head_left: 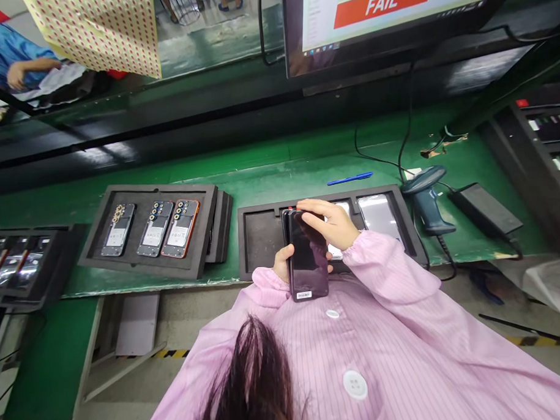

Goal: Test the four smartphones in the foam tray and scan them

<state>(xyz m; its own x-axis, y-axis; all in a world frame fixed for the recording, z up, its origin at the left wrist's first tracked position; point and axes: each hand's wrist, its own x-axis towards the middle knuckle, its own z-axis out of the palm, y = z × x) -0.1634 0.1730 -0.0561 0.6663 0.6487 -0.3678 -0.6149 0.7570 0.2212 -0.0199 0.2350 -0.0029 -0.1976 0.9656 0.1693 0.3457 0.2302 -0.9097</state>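
Observation:
Close to my chest, a stack of black phones [308,264] is held upright, the front one's dark screen facing me and a small white label at its bottom. My left hand [283,262] is wrapped round the stack from the left and behind, with fingertips showing at its right edge. Over the top of the stack, my right hand [332,222] has its fingers pressed together on the upper edge. Behind my hands lies a dark foam tray [265,235] with phones in its middle and right slots; the right one [379,216] has a light face.
A foam tray [164,192] at the left holds three opened phones. Further left is another tray [48,285]. Right of the middle tray are a barcode scanner [429,208] and a black adapter [486,209]. A blue pen [350,179] lies behind it. A monitor [393,34] reads FAIL.

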